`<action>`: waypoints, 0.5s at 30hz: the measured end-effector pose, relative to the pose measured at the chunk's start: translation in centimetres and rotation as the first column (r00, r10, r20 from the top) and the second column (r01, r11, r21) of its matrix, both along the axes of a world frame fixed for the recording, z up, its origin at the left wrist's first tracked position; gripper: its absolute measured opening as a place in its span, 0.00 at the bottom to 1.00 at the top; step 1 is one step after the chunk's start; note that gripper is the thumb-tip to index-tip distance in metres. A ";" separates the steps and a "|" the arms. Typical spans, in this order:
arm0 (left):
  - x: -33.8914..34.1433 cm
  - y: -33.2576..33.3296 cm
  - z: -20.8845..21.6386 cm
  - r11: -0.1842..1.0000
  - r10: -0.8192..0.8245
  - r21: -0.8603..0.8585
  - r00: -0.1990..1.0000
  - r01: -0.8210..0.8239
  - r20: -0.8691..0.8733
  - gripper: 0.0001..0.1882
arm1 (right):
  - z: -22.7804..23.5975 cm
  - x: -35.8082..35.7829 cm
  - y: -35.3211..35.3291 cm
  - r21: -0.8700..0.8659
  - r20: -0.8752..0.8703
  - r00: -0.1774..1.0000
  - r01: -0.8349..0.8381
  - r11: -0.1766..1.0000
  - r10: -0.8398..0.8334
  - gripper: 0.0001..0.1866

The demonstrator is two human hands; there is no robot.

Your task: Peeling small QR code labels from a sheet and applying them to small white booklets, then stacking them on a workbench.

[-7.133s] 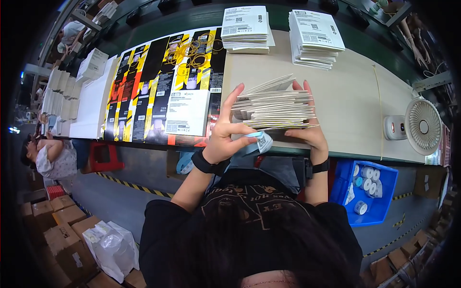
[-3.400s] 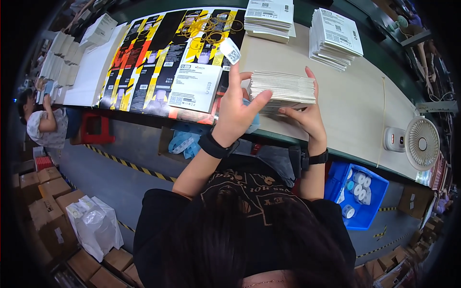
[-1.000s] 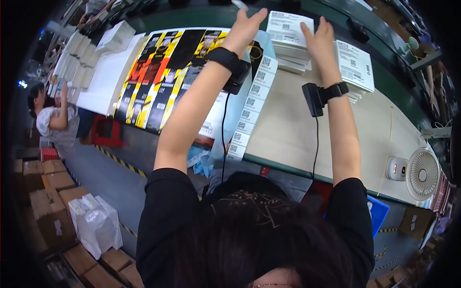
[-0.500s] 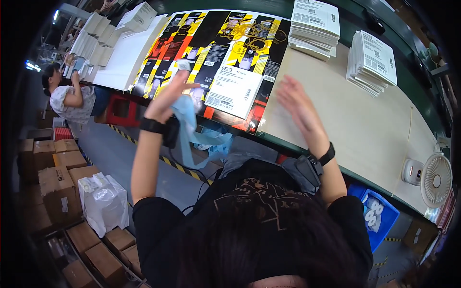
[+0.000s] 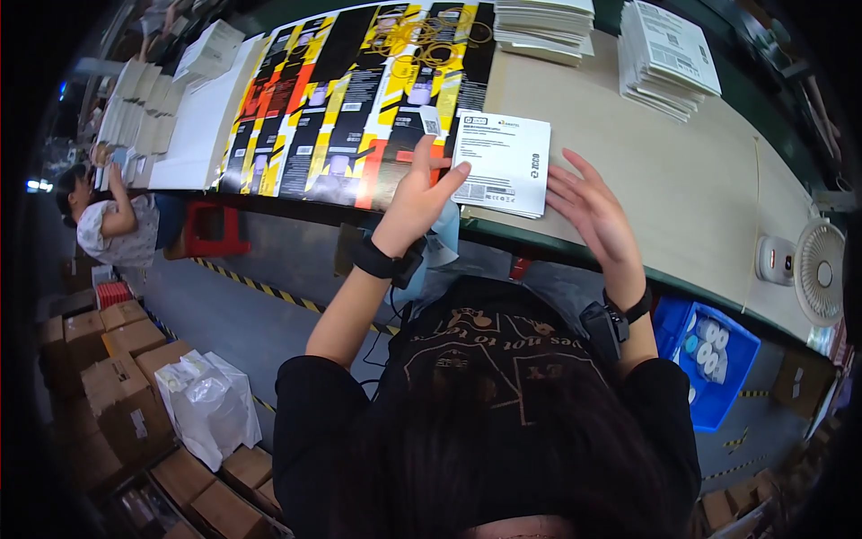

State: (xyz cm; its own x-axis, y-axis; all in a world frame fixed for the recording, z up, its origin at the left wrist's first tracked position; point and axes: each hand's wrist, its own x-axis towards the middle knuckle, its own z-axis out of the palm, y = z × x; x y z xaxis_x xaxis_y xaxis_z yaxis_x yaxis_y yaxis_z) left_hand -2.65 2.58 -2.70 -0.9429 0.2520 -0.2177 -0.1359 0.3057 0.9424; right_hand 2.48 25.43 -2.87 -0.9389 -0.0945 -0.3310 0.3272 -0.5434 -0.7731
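Observation:
A squared pile of white printed leaflets [image 5: 505, 163] lies near the table's front edge, between my hands. My left hand [image 5: 417, 198] is at its left side, the thumb on the pile's left edge. A light blue label strip [image 5: 445, 235] runs under that palm and hangs past the table edge. At its upper end, a small white label [image 5: 430, 120] with a square code shows beyond my fingertips. My left fingers appear closed on this strip, partly hidden. My right hand [image 5: 593, 207] is open, fingers stretched along the pile's right edge.
Yellow rubber bands [image 5: 431, 40] lie on printed black, yellow and orange sheets [image 5: 310, 135]. Two leaflet stacks [image 5: 543, 31] [image 5: 669, 54] stand farther back. A small fan [image 5: 819, 272] is at right, a blue bin [image 5: 705, 368] below the table. A person [image 5: 117, 216] works far left; cartons [image 5: 121, 395] fill the lower left.
My left hand has moved right to the leaflet pile, bringing the label strip along. My right hand has come against the pile's right side. The pile now sits farther right, off the printed sheets.

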 end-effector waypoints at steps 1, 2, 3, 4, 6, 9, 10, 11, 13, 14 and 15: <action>0.4 0.3 0.0 1.000 -0.010 0.001 1.000 0.010 0.009 0.36 | 0.1 0.5 0.4 0.001 0.009 1.000 0.010 1.000 -0.010 0.27; 0.8 0.6 0.0 1.000 -0.019 0.014 0.999 0.019 -0.038 0.34 | 0.1 1.1 0.8 0.148 -0.052 0.997 0.060 0.987 -0.053 0.27; 1.2 0.9 0.0 0.999 -0.025 0.025 0.996 0.027 -0.085 0.32 | 0.1 1.6 1.1 0.288 -0.117 0.990 0.113 0.951 -0.082 0.26; 1.4 1.2 0.3 0.999 -0.033 0.038 0.991 0.038 -0.130 0.31 | 0.3 1.8 1.2 0.420 -0.181 0.978 0.171 0.891 -0.103 0.26; 2.2 1.7 1.8 0.986 -0.065 0.149 0.995 0.075 -0.075 0.28 | 1.6 1.9 1.3 0.472 -0.230 0.970 0.178 0.864 -0.075 0.23; 3.5 2.7 4.2 0.924 -0.125 0.367 0.992 0.107 0.025 0.23 | 3.6 2.0 1.0 0.569 -0.321 0.947 0.188 0.801 0.006 0.18; 3.7 3.0 4.5 0.911 -0.158 0.392 0.986 0.129 0.043 0.20 | 3.9 1.8 0.8 0.542 -0.319 0.947 0.171 0.822 0.014 0.17; 3.9 3.2 4.7 0.896 -0.191 0.417 0.980 0.150 0.059 0.18 | 4.1 1.6 0.6 0.515 -0.319 0.948 0.155 0.843 0.021 0.16; 4.0 3.3 4.7 0.881 -0.228 0.441 0.970 0.169 0.082 0.16 | 4.5 1.2 0.1 0.484 -0.312 0.950 0.139 0.864 0.022 0.14; 4.0 3.3 4.6 0.898 -0.228 0.400 0.972 0.185 0.063 0.15 | 4.7 1.1 -0.1 0.508 -0.328 0.944 0.142 0.849 0.038 0.13; 3.9 3.3 4.5 0.913 -0.229 0.357 0.973 0.199 0.043 0.14 | 4.9 1.0 -0.4 0.532 -0.343 0.938 0.146 0.834 0.054 0.13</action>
